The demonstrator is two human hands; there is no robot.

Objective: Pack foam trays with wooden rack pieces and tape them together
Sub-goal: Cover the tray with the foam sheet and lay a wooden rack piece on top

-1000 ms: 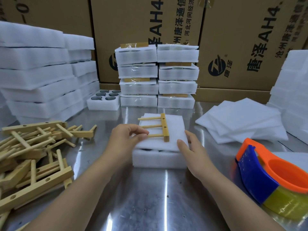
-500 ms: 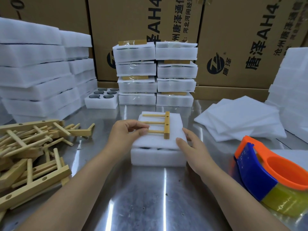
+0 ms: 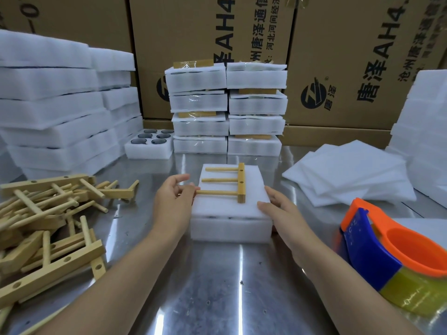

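Note:
A white foam tray [image 3: 229, 229] sits on the steel table in front of me, covered by a thin foam sheet [image 3: 225, 204]. On the sheet lies a wooden rack piece [image 3: 232, 181], a short bar with three dowels pointing left. My left hand [image 3: 173, 201] pinches the end of the nearest dowel at the sheet's left edge. My right hand [image 3: 283, 213] rests with straight fingers against the right edge of the sheet and tray. An orange and blue tape dispenser [image 3: 389, 259] with yellowish tape stands at the right.
A heap of loose wooden rack pieces [image 3: 48, 221] lies at the left. Taped foam packs [image 3: 227, 110] are stacked at the back, beside an open tray with round holes [image 3: 150, 146]. Foam stacks [image 3: 55, 105] fill the left, foam sheets [image 3: 350, 172] the right, cardboard boxes [image 3: 338, 56] behind.
My left hand has slid a little down the sheet's left edge to the nearest dowel's tip. The rack piece and my right hand have stayed about where they were.

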